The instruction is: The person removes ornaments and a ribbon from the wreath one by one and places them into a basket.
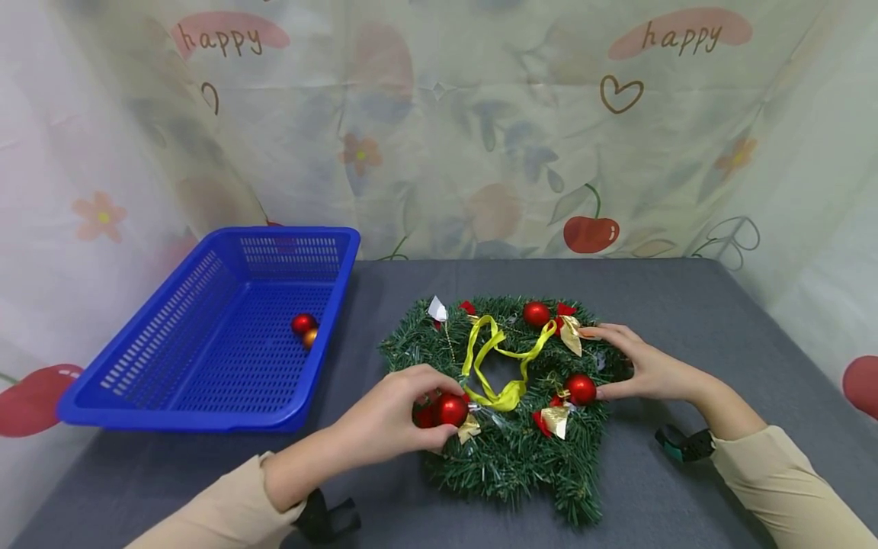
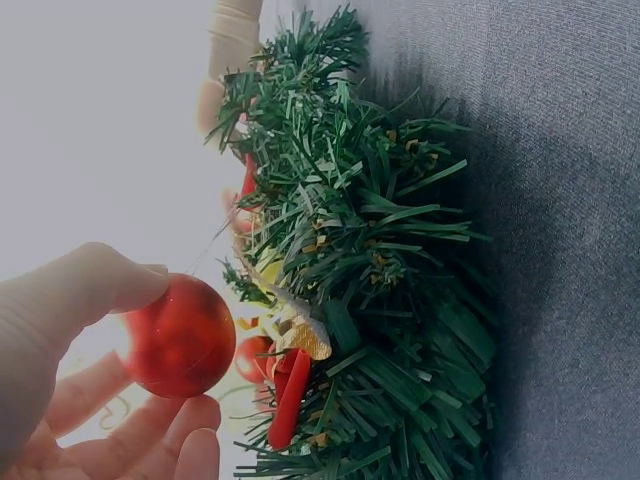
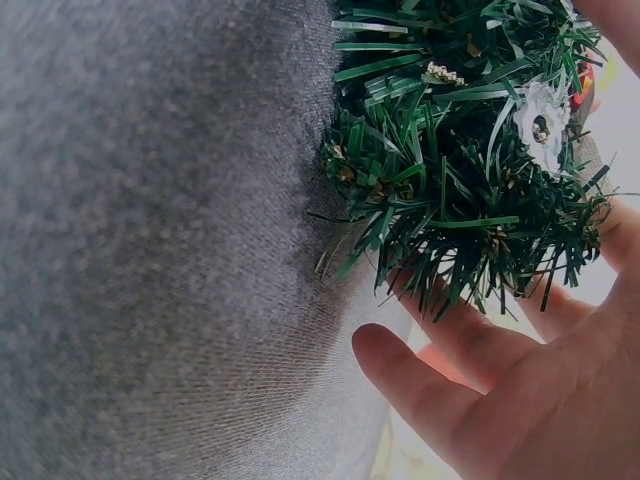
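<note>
A green Christmas wreath (image 1: 517,461) of tinsel needles lies on the table, with red and gold bows, red baubles and a loose yellow ribbon (image 1: 507,396) about its centre. My left hand (image 1: 405,412) pinches a shiny red bauble (image 2: 182,336) between thumb and fingers at the wreath's left front. Just past that bauble, a gold and red bow (image 2: 300,340) shows among the needles. Around the wreath's right edge, my right hand (image 1: 652,370) rests with relaxed, spread fingers (image 3: 415,385). Its thumb is close to another red bauble (image 1: 581,389); its fingertips reach a gold bow (image 1: 571,334).
To the left stands a blue plastic basket (image 1: 206,418) with slotted walls, holding a red bauble (image 1: 303,324) and a gold one (image 1: 310,338). A dark grey cloth (image 1: 658,297) covers the table. Patterned curtains (image 1: 439,152) hang behind and at both sides.
</note>
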Available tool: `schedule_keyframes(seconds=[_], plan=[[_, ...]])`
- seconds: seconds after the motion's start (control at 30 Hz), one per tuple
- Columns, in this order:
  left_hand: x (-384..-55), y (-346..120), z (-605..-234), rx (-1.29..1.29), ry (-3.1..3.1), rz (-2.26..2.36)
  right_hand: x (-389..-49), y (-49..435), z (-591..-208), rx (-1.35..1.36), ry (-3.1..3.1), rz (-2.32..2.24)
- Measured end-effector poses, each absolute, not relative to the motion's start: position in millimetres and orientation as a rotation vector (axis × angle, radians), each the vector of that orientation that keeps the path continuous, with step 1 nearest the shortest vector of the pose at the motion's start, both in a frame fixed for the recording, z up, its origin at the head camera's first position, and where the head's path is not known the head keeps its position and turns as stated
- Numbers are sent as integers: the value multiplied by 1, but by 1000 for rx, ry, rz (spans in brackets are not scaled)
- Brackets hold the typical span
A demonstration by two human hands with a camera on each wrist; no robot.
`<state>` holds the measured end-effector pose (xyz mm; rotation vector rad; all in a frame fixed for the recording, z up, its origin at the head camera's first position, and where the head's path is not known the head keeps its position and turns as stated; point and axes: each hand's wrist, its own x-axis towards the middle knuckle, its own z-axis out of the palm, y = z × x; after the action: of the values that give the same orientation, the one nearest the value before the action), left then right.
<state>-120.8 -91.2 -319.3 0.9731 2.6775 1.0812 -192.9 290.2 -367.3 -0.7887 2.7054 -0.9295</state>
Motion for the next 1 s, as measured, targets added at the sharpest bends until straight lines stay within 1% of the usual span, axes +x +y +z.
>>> schedule_keyframes(seconds=[0.63, 1.0], plan=[[-121, -94, -313, 969, 2707, 1042, -194, 290, -367, -809, 2712, -920], [-121, -94, -310, 1011, 2729, 1060, -193, 290, -367, -782, 2706, -929]])
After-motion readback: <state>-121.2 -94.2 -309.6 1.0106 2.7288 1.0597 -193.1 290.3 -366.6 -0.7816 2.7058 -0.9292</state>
